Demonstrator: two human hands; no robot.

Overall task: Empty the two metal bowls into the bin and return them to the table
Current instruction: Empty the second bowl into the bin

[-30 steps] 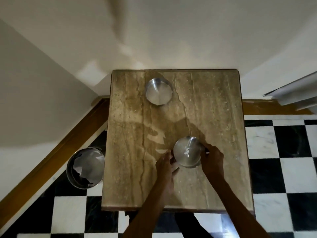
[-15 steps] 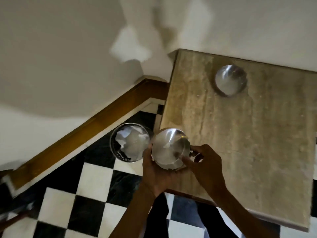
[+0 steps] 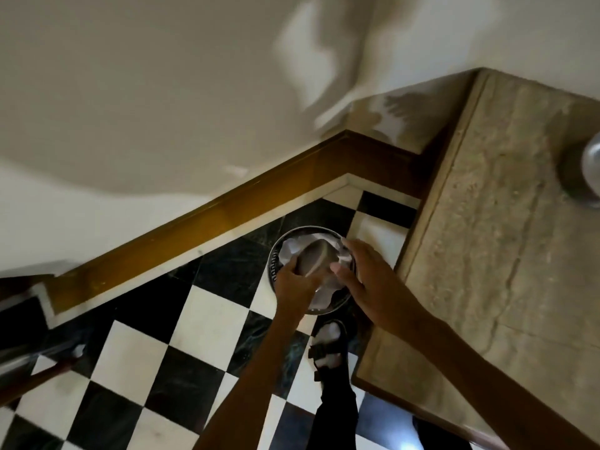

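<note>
- Tipping one bowl (image 3: 314, 258) over the bin (image 3: 337, 306) right now, mid-frame, held on its side above the bin's white liner.
- Left hand (image 3: 293, 287) is clamped on the bowl's lower edge. Right hand (image 3: 370, 280) sits just beside the bowl with fingers spread; can't tell if it's actually gripping or only steadying.
- Second bowl (image 3: 589, 170) is at the right edge of the frame, on the table (image 3: 487, 254), half cut off.
- Can't see what's inside the tipped bowl, it's blurry and turned away.
- Risk one: a one-handed grip on smooth metal looks slippy to me, so the bowl could drop into the bin.
- Risk two: the bin is small and the liner is bunched up, so stuff could land on the checkered floor (image 3: 207, 319) if the tilt drifts off-centre.
- Risk three: a foot (image 3: 328, 347) is right next to the bin, easy to nudge it.
</note>
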